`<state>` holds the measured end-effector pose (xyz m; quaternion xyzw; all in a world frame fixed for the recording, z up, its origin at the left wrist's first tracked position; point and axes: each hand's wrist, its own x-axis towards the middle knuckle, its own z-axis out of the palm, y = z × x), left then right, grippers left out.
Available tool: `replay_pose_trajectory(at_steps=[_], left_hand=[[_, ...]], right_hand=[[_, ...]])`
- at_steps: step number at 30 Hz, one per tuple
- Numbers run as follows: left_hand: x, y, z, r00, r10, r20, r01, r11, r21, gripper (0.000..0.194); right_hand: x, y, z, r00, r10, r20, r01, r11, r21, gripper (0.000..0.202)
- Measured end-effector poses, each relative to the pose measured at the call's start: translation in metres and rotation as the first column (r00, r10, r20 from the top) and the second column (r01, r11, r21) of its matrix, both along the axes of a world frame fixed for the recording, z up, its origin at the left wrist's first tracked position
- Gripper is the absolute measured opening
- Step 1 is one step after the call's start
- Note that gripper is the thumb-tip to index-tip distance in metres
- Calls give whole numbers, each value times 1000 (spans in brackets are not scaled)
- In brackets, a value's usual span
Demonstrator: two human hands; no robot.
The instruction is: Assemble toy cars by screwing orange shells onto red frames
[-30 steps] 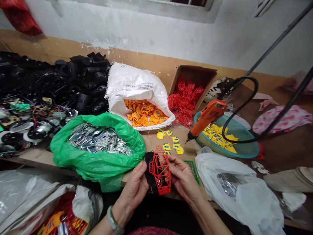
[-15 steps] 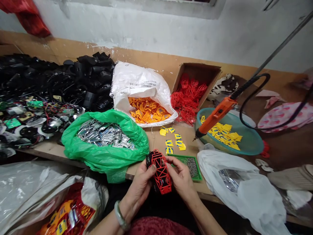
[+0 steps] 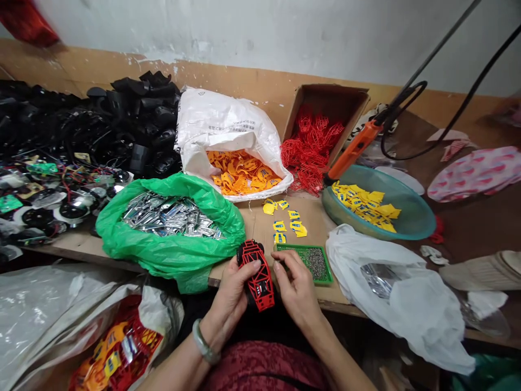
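Observation:
A toy car with a red cage-like frame over a black body (image 3: pixel 260 277) is held in my left hand (image 3: pixel 230 293), thumb pressed on the red bars. Just right of the car, my right hand (image 3: pixel 299 285) is apart from it; its thumb and index tips are separated, and I see nothing between them. The right fingers lie at the left edge of a green tray (image 3: pixel 329 266) that holds many small metal screws (image 3: pixel 316 263). Several yellow-and-blue pieces (image 3: pixel 299 228) lie on the table behind the tray.
An orange electric screwdriver (image 3: pixel 354 152) hangs above a teal bowl (image 3: pixel 419 220) of yellow pieces. A green bag (image 3: pixel 163 260) of silver parts, a white sack (image 3: pixel 220 119) of orange parts, a cardboard box (image 3: pixel 358 103) of red frames and a white bag (image 3: pixel 419 320) surround the workspace.
My right hand has come off the car's right side, and a gap now separates them. The car has turned slightly in my left hand. The screwdriver has swung up and back.

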<state>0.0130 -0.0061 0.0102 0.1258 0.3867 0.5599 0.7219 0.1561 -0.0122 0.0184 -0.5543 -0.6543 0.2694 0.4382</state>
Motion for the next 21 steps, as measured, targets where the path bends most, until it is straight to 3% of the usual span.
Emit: replay_pose_trajectory(at_steps=[3, 6, 9, 15, 18, 21], left_hand=[[-3, 5, 1, 999, -8, 42, 9, 1000, -24, 40], [-5, 8, 0, 997, 29, 69, -24, 998, -62, 35], [-5, 10, 2, 997, 30, 75, -25, 997, -67, 29], [-12, 11, 8, 993, -116, -30, 118, 992, 47, 40], [-17, 14, 5, 989, -96, -108, 101, 994, 38, 45], [-17, 18, -3, 990, -61, -130, 66, 997, 33, 43]], right_hand=[[-5, -12, 1, 994, 67, -91, -69, 997, -17, 20], [-13, -26, -1, 988, 138, -68, -137, 990, 12, 45], [-20, -34, -7, 993, 118, -25, -116, 991, 69, 59], [-20, -34, -19, 993, 114, 3, -113, 986, 124, 64], [-14, -27, -15, 985, 169, -19, -166, 982, 93, 67], [-1, -5, -4, 961, 271, -59, -271, 963, 11, 45]])
